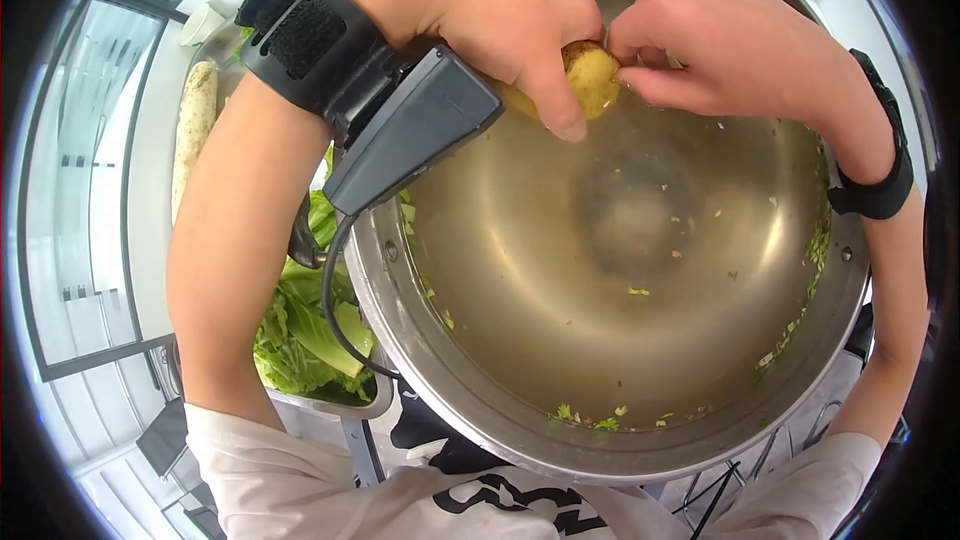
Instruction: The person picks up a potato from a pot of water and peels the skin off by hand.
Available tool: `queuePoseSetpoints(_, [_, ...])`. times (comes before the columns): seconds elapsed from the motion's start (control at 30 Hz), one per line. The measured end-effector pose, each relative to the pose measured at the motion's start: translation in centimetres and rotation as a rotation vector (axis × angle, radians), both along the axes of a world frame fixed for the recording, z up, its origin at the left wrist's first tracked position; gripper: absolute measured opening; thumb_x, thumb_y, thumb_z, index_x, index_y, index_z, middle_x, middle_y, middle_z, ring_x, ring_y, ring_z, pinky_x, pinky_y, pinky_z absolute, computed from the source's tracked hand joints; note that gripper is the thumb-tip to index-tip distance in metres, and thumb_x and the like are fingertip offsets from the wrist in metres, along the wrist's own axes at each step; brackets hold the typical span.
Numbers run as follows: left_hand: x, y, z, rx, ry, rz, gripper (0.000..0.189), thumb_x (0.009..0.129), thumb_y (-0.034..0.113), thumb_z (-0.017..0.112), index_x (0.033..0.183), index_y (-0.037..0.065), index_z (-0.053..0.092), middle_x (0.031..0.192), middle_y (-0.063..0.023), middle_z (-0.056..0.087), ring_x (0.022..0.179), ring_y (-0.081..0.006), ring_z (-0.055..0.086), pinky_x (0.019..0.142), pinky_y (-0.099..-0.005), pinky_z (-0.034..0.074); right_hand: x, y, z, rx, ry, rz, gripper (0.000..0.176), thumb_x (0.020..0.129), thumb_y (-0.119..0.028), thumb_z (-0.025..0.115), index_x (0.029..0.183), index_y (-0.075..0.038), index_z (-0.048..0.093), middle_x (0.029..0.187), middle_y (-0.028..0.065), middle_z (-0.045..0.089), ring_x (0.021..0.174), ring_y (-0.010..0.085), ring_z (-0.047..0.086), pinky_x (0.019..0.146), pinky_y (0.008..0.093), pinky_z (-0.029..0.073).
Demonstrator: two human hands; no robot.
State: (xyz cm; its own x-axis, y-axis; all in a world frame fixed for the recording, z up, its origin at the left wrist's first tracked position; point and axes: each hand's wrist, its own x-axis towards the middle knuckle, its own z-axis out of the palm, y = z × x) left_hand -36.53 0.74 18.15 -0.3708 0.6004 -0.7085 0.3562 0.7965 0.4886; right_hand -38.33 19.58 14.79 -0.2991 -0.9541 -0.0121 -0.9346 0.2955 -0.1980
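My left hand [515, 30] is wrapped round a yellow potato [592, 80], its thumb lying along the near side. Brownish skin shows on the upper part of the potato. Beside it, my right hand [715, 45] has its fingertips pinched together at the potato's right end; what lies between them, if anything, is hidden. Both hands are over the far side of a large metal pot [385, 285] of cloudy water. Small green scraps [638, 291] float there, and more cling along the inner wall.
Left of the pot, a metal tray [350, 407] holds leafy green lettuce [310, 325]. A long pale root, like a white radish [195, 125], lies farther back, near a white cup [202, 24]. A black device [415, 130] is strapped to my left forearm, its cable hanging by the pot's rim.
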Motion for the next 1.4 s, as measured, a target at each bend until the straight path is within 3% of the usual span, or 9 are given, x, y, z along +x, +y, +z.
queuePoseSetpoints(0.33, [0.6,-0.5,1.0,0.097,0.021,0.039,0.043,0.086,0.040,0.078,0.099,0.000,0.069,0.079,-0.0091,0.067,0.075,-0.0209,0.063,0.070,-0.0348,0.050,1.0,-2.2,4.7,0.395,-0.163,-0.170,0.019,0.088,-0.019,0.065,0.085,-0.002,0.071,0.068,0.0138,0.068,0.065,0.0338,0.066,0.063,0.0426,0.052])
queuePoseSetpoints(0.6, [2.3,-1.4,0.0,0.306,0.184,0.060,0.044,0.080,0.037,0.083,0.099,0.000,0.069,0.082,-0.0090,0.069,0.078,-0.0193,0.064,0.071,-0.0332,0.051,1.0,-0.9,4.7,0.215,-0.160,-0.113,0.017,0.088,-0.018,0.065,0.091,-0.003,0.072,0.074,0.0132,0.070,0.070,0.0328,0.069,0.066,0.0412,0.053])
queuePoseSetpoints(0.73, [1.9,-1.0,0.7,0.227,0.120,0.049,0.045,0.079,0.038,0.084,0.098,-0.001,0.069,0.082,-0.0095,0.069,0.078,-0.0199,0.064,0.071,-0.0333,0.051,1.0,-0.8,4.7,0.259,-0.086,-0.119,0.018,0.090,-0.019,0.065,0.092,-0.003,0.071,0.074,0.0136,0.070,0.071,0.0327,0.069,0.066,0.0417,0.053])
queuePoseSetpoints(0.83, [2.1,2.3,1.7,-0.133,0.144,0.134,0.046,0.079,0.039,0.084,0.097,-0.001,0.069,0.082,-0.0098,0.069,0.078,-0.0202,0.064,0.071,-0.0335,0.051,1.1,-0.4,4.8,0.251,0.027,-0.053,0.016,0.090,-0.016,0.065,0.095,-0.002,0.071,0.076,0.0136,0.071,0.073,0.0324,0.069,0.067,0.0410,0.053])
queuePoseSetpoints(0.93, [1.9,0.3,1.7,0.000,0.143,0.050,0.047,0.079,0.039,0.084,0.098,-0.001,0.069,0.082,-0.0095,0.068,0.077,-0.0198,0.064,0.070,-0.0335,0.051,0.3,-0.7,5.1,0.282,-0.142,-0.126,0.013,0.091,-0.010,0.065,0.099,-0.002,0.070,0.079,0.0131,0.071,0.074,0.0305,0.070,0.069,0.0399,0.054])
queuePoseSetpoints(1.07, [1.5,1.9,1.7,-0.084,0.080,0.167,0.046,0.079,0.038,0.084,0.097,-0.001,0.068,0.082,-0.0085,0.067,0.077,-0.0195,0.063,0.069,-0.0337,0.050,-1.0,0.5,0.5,-0.119,-0.094,-0.026,0.021,0.071,0.009,0.061,0.089,-0.002,0.059,0.084,0.0075,0.058,0.076,0.0261,0.056,0.068,0.0371,0.046])
queuePoseSetpoints(1.13, [0.5,0.5,1.9,0.058,-0.081,0.135,0.045,0.079,0.038,0.084,0.097,0.000,0.068,0.081,-0.0080,0.067,0.076,-0.0196,0.062,0.068,-0.0338,0.050,-1.5,0.8,0.6,-0.077,-0.129,0.001,0.029,0.069,0.013,0.058,0.093,-0.003,0.055,0.089,0.0063,0.053,0.081,0.0243,0.053,0.072,0.0360,0.045])
queuePoseSetpoints(1.3, [1.6,2.5,1.7,-0.166,0.092,0.176,0.042,0.080,0.037,0.083,0.094,0.001,0.068,0.078,-0.0065,0.065,0.074,-0.0191,0.061,0.066,-0.0331,0.050,-1.8,0.8,0.6,-0.076,-0.200,0.018,0.030,0.069,0.015,0.057,0.094,-0.003,0.054,0.091,0.0058,0.053,0.083,0.0238,0.053,0.074,0.0364,0.046])
queuePoseSetpoints(1.4, [0.7,0.6,1.8,-0.016,-0.021,0.135,0.041,0.080,0.037,0.082,0.093,0.001,0.068,0.077,-0.0059,0.065,0.072,-0.0188,0.061,0.065,-0.0326,0.049,-1.9,0.8,0.5,-0.066,-0.194,0.029,0.029,0.070,0.014,0.056,0.094,-0.003,0.054,0.091,0.0059,0.053,0.084,0.0237,0.053,0.074,0.0362,0.046])
